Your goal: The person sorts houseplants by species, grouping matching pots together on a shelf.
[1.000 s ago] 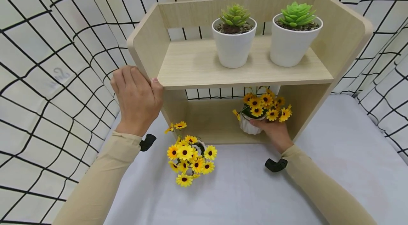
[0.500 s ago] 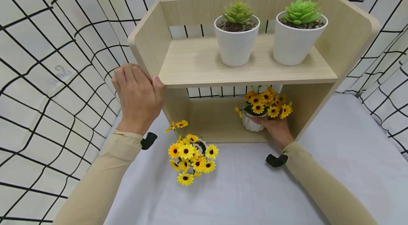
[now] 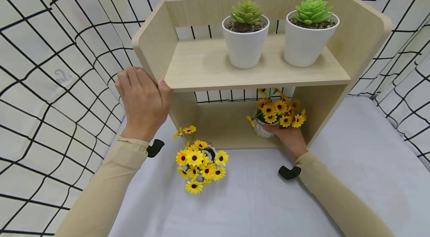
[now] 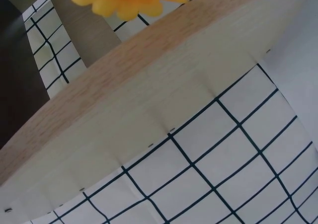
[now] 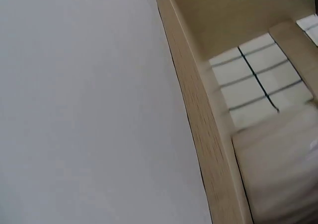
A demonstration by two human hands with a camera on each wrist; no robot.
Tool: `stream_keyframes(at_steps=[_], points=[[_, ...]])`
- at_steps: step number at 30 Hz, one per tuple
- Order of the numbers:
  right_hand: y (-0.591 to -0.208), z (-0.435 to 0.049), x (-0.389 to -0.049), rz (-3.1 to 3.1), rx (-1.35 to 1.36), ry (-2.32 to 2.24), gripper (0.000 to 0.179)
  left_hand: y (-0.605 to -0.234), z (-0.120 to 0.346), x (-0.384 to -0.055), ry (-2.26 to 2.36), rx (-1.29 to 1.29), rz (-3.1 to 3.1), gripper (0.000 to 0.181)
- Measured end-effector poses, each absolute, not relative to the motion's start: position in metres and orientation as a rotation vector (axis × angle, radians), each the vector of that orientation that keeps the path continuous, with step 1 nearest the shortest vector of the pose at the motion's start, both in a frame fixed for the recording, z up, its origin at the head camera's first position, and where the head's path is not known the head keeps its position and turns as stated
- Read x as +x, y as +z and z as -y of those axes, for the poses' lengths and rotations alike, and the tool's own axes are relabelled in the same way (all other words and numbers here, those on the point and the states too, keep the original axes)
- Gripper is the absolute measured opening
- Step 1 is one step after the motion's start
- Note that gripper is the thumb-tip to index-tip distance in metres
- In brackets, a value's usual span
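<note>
My left hand [image 3: 142, 104] grips the left side panel of a pale wooden two-tier shelf [image 3: 258, 82], thumb at its front edge. Inside the lower compartment, towards the right, my right hand [image 3: 290, 138] holds a white ribbed pot [image 3: 263, 128] of orange-yellow artificial sunflowers [image 3: 279, 109]. Whether that pot touches the board cannot be told. Its pale side, blurred, shows at the lower right in the right wrist view. Another pot of yellow sunflowers [image 3: 201, 164] stands before the shelf's lower left corner, its blooms hiding most of the pot. Its orange petals [image 4: 134, 0] top the left wrist view.
Two white pots with green succulents, one in the middle [image 3: 245, 44] and one at right [image 3: 307, 41], stand on the upper board. Black wire grid panels [image 3: 60, 91] close off the left, back and right. White cloth [image 3: 242, 199] covers the surface below.
</note>
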State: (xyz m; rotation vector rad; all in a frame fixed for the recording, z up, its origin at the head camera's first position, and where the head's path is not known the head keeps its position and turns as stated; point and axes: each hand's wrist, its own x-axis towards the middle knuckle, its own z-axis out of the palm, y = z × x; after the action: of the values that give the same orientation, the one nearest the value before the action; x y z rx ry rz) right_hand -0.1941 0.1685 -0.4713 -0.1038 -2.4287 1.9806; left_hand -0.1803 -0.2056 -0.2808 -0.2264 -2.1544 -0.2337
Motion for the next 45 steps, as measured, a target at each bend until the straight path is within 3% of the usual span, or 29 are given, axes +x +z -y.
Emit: stream_keyframes(at_steps=[7,15,27,38,45], points=[[-0.473,-0.155,-0.181,2.312,-0.225,1.895,0.1,-0.282,0.206,-0.181,-0.246,-0.225,2.14,0.043],[-0.474,-0.159,-0.179,2.311,-0.26,1.832,0.068,-0.281,0.204,-0.181,-0.241,-0.232,2.131,0.043],[-0.473,-0.184,-0.186,2.391,-0.153,1.965,0.081,-0.279,0.201,-0.182,-0.256,-0.229,2.12,0.043],[-0.472,-0.191,-0.18,2.479,-0.184,1.927,0.081,-0.281,0.202,-0.182,-0.259,-0.236,2.138,0.043],[-0.475,-0.194,-0.164,2.434,-0.061,2.008,0.074,-0.282,0.204,-0.182,-0.248,-0.233,2.142,0.044]])
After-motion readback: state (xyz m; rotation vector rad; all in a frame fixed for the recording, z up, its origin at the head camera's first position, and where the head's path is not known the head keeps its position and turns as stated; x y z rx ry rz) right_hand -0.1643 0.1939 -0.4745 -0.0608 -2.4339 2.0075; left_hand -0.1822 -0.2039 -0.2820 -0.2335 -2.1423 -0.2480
